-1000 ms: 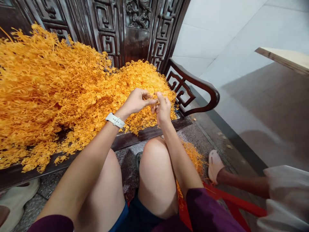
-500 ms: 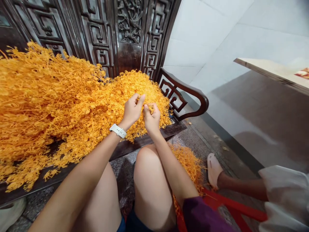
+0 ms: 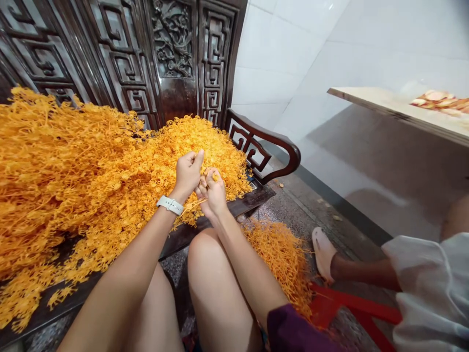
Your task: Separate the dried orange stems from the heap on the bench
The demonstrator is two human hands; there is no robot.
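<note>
A small orange sprig (image 3: 215,177) was pinched in the fingertips of the right hand (image 3: 211,193), and a thin pale stem (image 3: 194,203) ran out from the hands toward the left wrist. The left hand (image 3: 188,175) was closed, its fingers curled in and its thumb raised, though I could not tell whether it held anything. The two hands were close together, just touching or nearly so, directly above a large heap of dried orange sprigs (image 3: 91,166). The heap, a dense tangle of fine branching stems, lay across the seat of a dark carved wooden bench (image 3: 216,217) and spilled over its front edge. A smaller pile of orange sprigs (image 3: 282,259) lay on the speckled stone floor (image 3: 304,220), just beside the person's right leg (image 3: 220,274). A white watch (image 3: 169,205) circled the left wrist. The bench's fretwork back (image 3: 172,49) and curved armrest (image 3: 264,142) rose behind the heap, against a white tiled wall (image 3: 286,54). A red stool frame (image 3: 351,305) stood at the lower right, near another person's foot in a pale clog (image 3: 323,254). That person's white clothing (image 3: 428,288) showed at the edge of the view. Farther up, a pale wooden board (image 3: 381,107) carried a pinkish heap of something too unclear to name (image 3: 437,101).
</note>
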